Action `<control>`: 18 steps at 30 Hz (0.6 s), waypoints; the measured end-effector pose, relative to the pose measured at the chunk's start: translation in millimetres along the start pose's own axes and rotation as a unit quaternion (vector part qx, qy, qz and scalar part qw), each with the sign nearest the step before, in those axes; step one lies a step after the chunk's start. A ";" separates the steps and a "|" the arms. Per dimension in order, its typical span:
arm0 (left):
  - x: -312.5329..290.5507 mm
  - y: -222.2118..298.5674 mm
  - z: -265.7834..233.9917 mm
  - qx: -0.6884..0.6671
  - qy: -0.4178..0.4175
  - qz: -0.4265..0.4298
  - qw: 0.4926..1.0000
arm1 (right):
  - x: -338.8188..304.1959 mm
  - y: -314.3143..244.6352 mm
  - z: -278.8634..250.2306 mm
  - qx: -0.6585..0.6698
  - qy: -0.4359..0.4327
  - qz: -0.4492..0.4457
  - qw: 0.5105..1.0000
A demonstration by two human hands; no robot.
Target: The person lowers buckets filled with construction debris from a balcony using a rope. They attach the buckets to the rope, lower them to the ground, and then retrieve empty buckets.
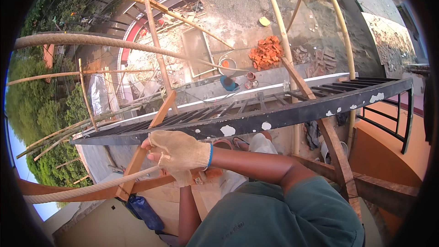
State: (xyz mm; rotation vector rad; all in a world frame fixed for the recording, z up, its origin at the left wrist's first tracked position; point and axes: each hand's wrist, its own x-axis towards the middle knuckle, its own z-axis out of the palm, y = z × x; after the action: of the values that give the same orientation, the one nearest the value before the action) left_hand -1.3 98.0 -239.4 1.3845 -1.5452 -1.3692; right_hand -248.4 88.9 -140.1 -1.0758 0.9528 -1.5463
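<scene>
Black railing [283,115] across the view; lower tan rope [91,188] under it in frame.
Rope enters lower left, runs to the gloves. Right hand [183,151] gloved, fingers curled, can't tell if clamped on rope. Left hand [184,179] mostly hidden behind it, grip unclear.

The rope [100,185] is looking rough and fibrous; the knitted cloth glove [185,150] is appearing coarse. The metal railing [292,112] is showing chipped black paint, the wooden beam [336,148] is looking rough, the bamboo pole [278,23] smooth.
</scene>
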 end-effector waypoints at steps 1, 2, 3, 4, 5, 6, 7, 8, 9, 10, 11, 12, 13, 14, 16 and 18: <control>-5.6 -21.6 -0.1 0.080 -0.029 -0.007 0.996 | 9.0 -26.8 17.6 0.044 -0.019 -0.045 0.998; -18.2 -37.9 0.0 0.155 -0.049 -0.012 0.987 | 14.2 -53.2 40.2 0.078 -0.042 -0.091 0.992; -24.3 -46.2 3.2 0.215 -0.074 -0.010 0.974 | 20.8 -81.7 57.9 0.109 -0.057 -0.139 0.983; -25.1 -51.3 8.3 0.252 -0.096 -0.008 0.963 | 26.2 -95.0 67.3 0.114 -0.074 -0.151 0.979; -24.2 -53.7 13.3 0.273 -0.112 -0.003 0.955 | 30.9 -108.0 76.0 0.116 -0.091 -0.163 0.976; -29.6 -55.6 14.6 0.289 -0.119 -0.003 0.950 | 33.1 -112.0 83.0 0.110 -0.123 -0.127 0.978; -30.5 -56.8 14.5 0.300 -0.123 -0.002 0.946 | 34.5 -115.3 90.2 0.104 -0.154 -0.090 0.978; -29.2 -57.6 14.0 0.304 -0.125 -0.001 0.945 | 31.3 -105.3 100.8 0.022 -0.060 -0.143 0.988; -31.1 -58.9 13.5 0.309 -0.122 -0.002 0.943 | 30.5 -103.4 101.3 0.015 -0.046 -0.141 0.989; -30.6 -59.5 12.1 0.314 -0.120 -0.001 0.942 | 28.8 -101.0 99.6 0.009 -0.032 -0.138 0.990; -26.9 -60.6 12.2 0.325 -0.120 0.005 0.938 | 29.2 -99.0 97.2 0.003 -0.017 -0.136 0.991; -27.6 -60.3 8.3 0.333 -0.119 0.008 0.935 | 28.8 -95.8 98.7 0.013 -0.047 -0.103 0.993; -26.1 -61.1 7.2 0.344 -0.118 0.015 0.931 | 29.3 -91.8 99.8 0.023 -0.078 -0.071 0.994; -22.2 -62.1 6.7 0.356 -0.117 0.025 0.927 | 29.7 -86.9 99.9 0.033 -0.109 -0.039 0.993; -17.0 -64.0 -8.1 0.434 -0.134 0.093 0.886 | 27.5 -73.5 92.1 0.035 -0.106 -0.074 0.991; -14.4 -53.7 -28.0 0.463 -0.097 0.181 0.862 | 20.2 -43.9 77.7 -0.044 -0.091 -0.121 0.987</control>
State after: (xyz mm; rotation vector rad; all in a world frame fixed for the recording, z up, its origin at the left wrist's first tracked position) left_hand 43.3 109.4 -281.2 1.3441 -2.6338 -0.5113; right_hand -189.1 73.3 -72.2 -1.4124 0.7934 -1.5799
